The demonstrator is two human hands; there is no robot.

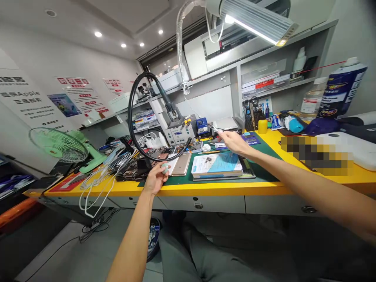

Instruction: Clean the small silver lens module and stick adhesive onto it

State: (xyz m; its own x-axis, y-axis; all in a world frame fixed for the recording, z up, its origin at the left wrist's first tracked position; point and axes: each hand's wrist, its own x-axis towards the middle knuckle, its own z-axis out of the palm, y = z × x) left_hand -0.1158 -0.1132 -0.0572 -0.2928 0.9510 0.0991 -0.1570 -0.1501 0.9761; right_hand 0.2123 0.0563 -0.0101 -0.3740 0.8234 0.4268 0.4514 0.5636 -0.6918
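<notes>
My left hand [155, 179] is above the front edge of the bench, palm up with the fingers curled around a small, rounded pale green object [165, 168]. Beside it lie a gold phone back [181, 164] and a black curved hose [131, 117] that loops above the hand. Over the back of the green mat [266, 156], my right hand [234, 142] has its fingertips pinched together at a thin whitish thing [216, 129]; whether this is a cable or a tool I cannot tell. A thick book [217, 164] with a white and blue cover lies between the hands, nearer the right forearm.
Circuit boards and loose white cables [101, 180] crowd the left side near a green fan [58, 145]. A soldering station [179, 134] stands behind. On the right are a yellow bottle [262, 126], a spray can [340, 92] and a clear bottle [313, 100]. A lamp [258, 21] hangs overhead.
</notes>
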